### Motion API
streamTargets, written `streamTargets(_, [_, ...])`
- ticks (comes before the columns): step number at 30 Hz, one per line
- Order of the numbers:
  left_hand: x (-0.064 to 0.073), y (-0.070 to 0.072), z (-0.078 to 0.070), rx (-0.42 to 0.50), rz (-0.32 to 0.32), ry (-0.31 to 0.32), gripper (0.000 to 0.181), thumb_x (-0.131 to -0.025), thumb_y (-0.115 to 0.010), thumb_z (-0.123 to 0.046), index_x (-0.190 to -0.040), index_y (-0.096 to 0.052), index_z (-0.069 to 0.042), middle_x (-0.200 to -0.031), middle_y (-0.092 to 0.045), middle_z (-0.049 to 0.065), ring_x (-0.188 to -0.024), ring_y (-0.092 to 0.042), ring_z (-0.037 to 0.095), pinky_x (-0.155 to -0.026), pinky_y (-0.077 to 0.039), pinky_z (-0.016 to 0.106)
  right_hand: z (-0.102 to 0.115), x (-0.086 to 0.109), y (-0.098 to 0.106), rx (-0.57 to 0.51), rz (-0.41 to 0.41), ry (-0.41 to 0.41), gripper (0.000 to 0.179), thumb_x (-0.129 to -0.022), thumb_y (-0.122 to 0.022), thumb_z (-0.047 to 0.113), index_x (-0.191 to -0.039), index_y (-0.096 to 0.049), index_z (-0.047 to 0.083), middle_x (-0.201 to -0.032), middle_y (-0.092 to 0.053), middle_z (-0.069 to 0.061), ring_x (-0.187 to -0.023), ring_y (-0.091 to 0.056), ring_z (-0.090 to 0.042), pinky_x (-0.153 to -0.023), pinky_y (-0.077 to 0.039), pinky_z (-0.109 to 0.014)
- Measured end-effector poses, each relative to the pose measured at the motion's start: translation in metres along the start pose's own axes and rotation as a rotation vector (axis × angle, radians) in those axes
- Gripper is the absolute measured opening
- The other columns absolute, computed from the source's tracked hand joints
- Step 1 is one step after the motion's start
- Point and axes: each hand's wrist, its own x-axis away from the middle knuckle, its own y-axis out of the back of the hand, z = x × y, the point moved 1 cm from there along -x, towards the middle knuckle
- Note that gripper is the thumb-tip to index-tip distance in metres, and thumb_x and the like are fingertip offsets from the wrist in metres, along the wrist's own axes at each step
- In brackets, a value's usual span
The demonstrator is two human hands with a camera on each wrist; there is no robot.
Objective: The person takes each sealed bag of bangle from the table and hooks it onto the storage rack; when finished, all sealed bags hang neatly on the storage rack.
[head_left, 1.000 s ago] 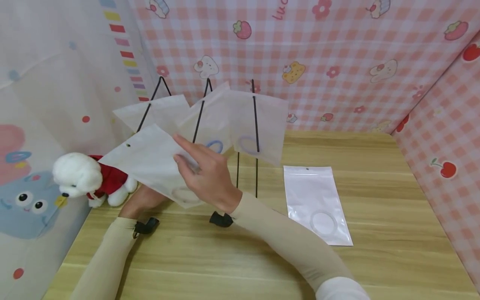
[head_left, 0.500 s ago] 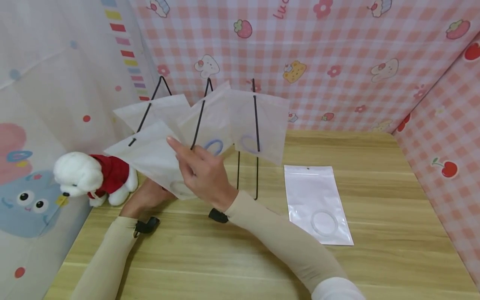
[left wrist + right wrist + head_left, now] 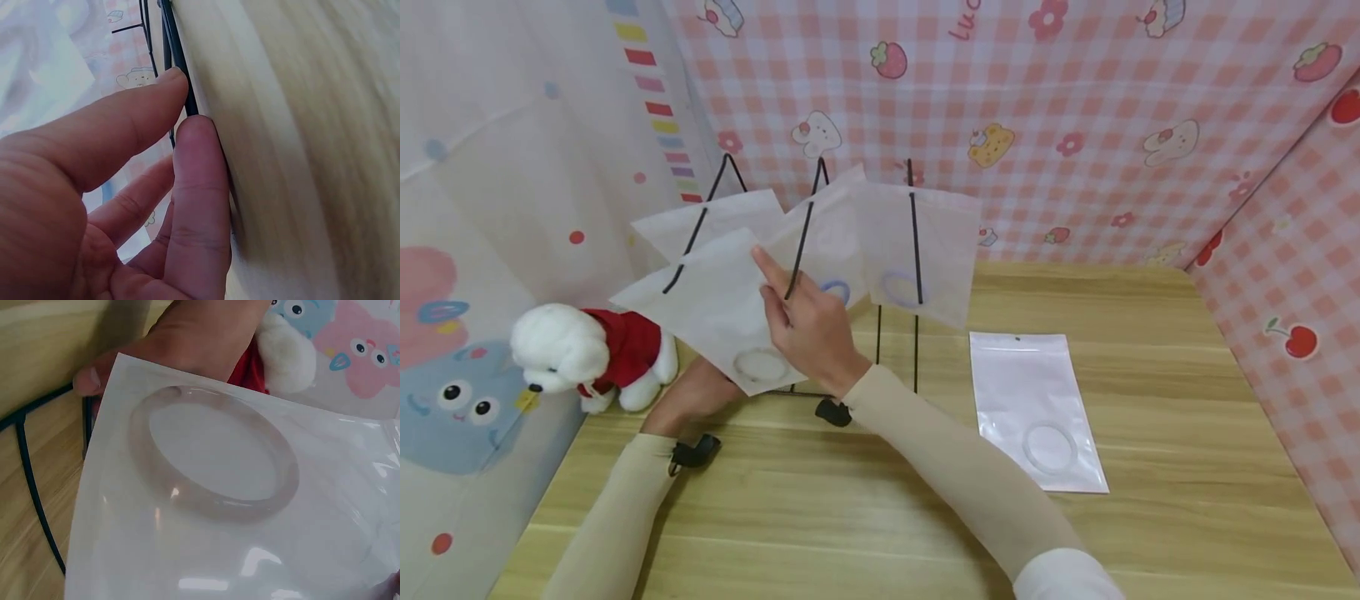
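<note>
My right hand [image 3: 808, 329] pinches the right edge of a white zip bag [image 3: 700, 287] between thumb and index finger. A pale bangle [image 3: 215, 459] shows through the bag's lower end. The bag's top is threaded on the left prong of a black wire display rack [image 3: 801, 250], whose tip sticks out in front. Low at the rack's left, my left hand [image 3: 137, 187] pinches its black bottom wire [image 3: 181, 69]; in the head view the bag hides those fingers. Behind hang more translucent bags [image 3: 921, 250] on the prongs, one with a blue bangle [image 3: 835, 292].
Another white bag [image 3: 1018, 375] with a clear bangle [image 3: 1049, 447] lies flat on the wooden table [image 3: 1165, 400], right of the rack. A white plush dog [image 3: 561, 354] in red sits at the left wall. Checked pink cloth [image 3: 1075, 100] covers the back.
My right hand has slid the bag back onto the left prong; its hole was in front of the tip, and now more of the prong pokes through. My left hand stays at the rack's base.
</note>
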Motion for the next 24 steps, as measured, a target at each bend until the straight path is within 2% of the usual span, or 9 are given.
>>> streamTargets(3, [0.001, 0.001, 0.001, 0.013, 0.073, 0.127, 0.038, -0.086, -0.086, -0.022, -0.111, -0.068, -0.001, -0.099, -0.073, 0.011, -0.093, -0.066, 0.023, -0.083, -0.052, 0.039, -0.006, -0.004, -0.005, -0.008, 0.006, -0.031, 0.045, -0.104, -0.065, 0.011, -0.147, -0.059, -0.001, -0.083, -0.069, -0.006, -0.058, -0.054, -0.009, -0.05, -0.037, -0.021])
streamTargets(6, [0.001, 0.001, 0.002, 0.043, 0.121, 0.196, 0.031, -0.088, -0.086, -0.024, -0.105, -0.068, -0.005, -0.095, -0.073, 0.007, -0.088, -0.067, 0.019, -0.08, -0.053, 0.035, -0.012, -0.007, -0.01, -0.023, 0.006, -0.076, 0.046, -0.105, -0.063, 0.012, -0.15, -0.058, 0.001, -0.093, -0.074, -0.009, -0.063, -0.06, -0.01, -0.052, -0.04, -0.022])
streamTargets(12, [0.0, 0.0, 0.003, 0.052, 0.097, 0.182, 0.027, -0.088, -0.086, -0.019, -0.101, -0.068, -0.004, -0.095, -0.073, 0.007, -0.088, -0.068, 0.017, -0.08, -0.054, 0.034, -0.023, -0.013, -0.023, -0.048, -0.009, -0.162, 0.046, -0.107, -0.061, 0.014, -0.151, -0.055, 0.003, -0.115, -0.075, -0.015, -0.074, -0.065, -0.016, -0.064, -0.053, -0.027])
streamTargets(17, [-0.001, 0.0, 0.004, 0.039, 0.089, 0.192, 0.027, -0.088, -0.086, -0.02, -0.101, -0.071, -0.002, -0.094, -0.075, 0.008, -0.087, -0.067, 0.016, -0.079, -0.054, 0.033, -0.033, -0.016, -0.031, -0.051, -0.055, -0.181, 0.04, -0.107, -0.06, 0.011, -0.145, -0.057, 0.001, -0.125, -0.072, -0.017, -0.089, -0.069, -0.022, -0.075, -0.058, -0.034])
streamTargets(22, [-0.002, -0.001, 0.003, 0.046, 0.105, 0.167, 0.025, -0.089, -0.085, -0.018, -0.101, -0.068, -0.004, -0.095, -0.07, 0.007, -0.087, -0.063, 0.017, -0.078, -0.051, 0.032, -0.039, -0.018, -0.035, -0.038, -0.088, -0.176, 0.026, -0.107, -0.058, 0.01, -0.131, -0.066, 0.004, -0.117, -0.072, -0.014, -0.087, -0.069, -0.022, -0.072, -0.058, -0.033])
streamTargets(24, [-0.002, -0.001, 0.002, 0.054, 0.11, 0.16, 0.027, -0.09, -0.084, -0.017, -0.109, -0.07, -0.003, -0.097, -0.07, 0.007, -0.088, -0.063, 0.017, -0.078, -0.051, 0.031, -0.042, -0.019, -0.037, -0.033, -0.092, -0.182, 0.022, -0.109, -0.056, 0.011, -0.124, -0.07, 0.006, -0.113, -0.071, -0.013, -0.087, -0.07, -0.022, -0.071, -0.058, -0.032])
